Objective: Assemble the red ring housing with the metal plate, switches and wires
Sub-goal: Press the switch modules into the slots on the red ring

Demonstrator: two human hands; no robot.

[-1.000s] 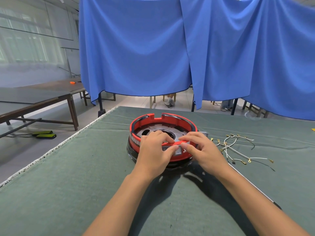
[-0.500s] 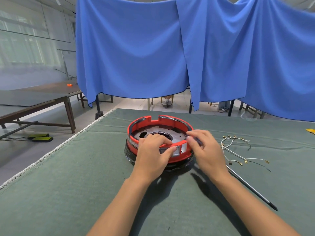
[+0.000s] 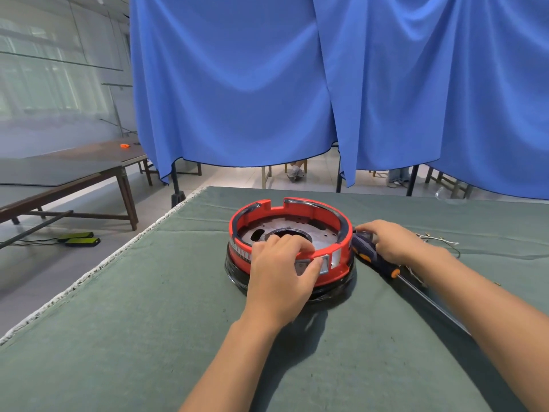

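Note:
The red ring housing [image 3: 300, 208] stands on a black base in the middle of the green table, with the metal plate [image 3: 322, 236] lying inside it. My left hand [image 3: 282, 272] grips the housing's near rim, fingers curled over the top and thumb on a grey switch [image 3: 325, 263] set in the front wall. My right hand [image 3: 392, 240] lies to the right of the housing, its fingers curled round the dark handle of a screwdriver [image 3: 367, 252] that rests on the table. A bundle of white wires [image 3: 439, 239] lies beyond my right wrist.
The green felt table [image 3: 148, 322] has its left edge running diagonally beside a drop to the floor. The screwdriver's long shaft [image 3: 427, 301] reaches toward me under my right forearm. Blue curtains [image 3: 267, 84] hang behind the table.
My right hand left the housing's front rim and moved right, taking hold of the screwdriver handle. My left hand stayed on the near rim.

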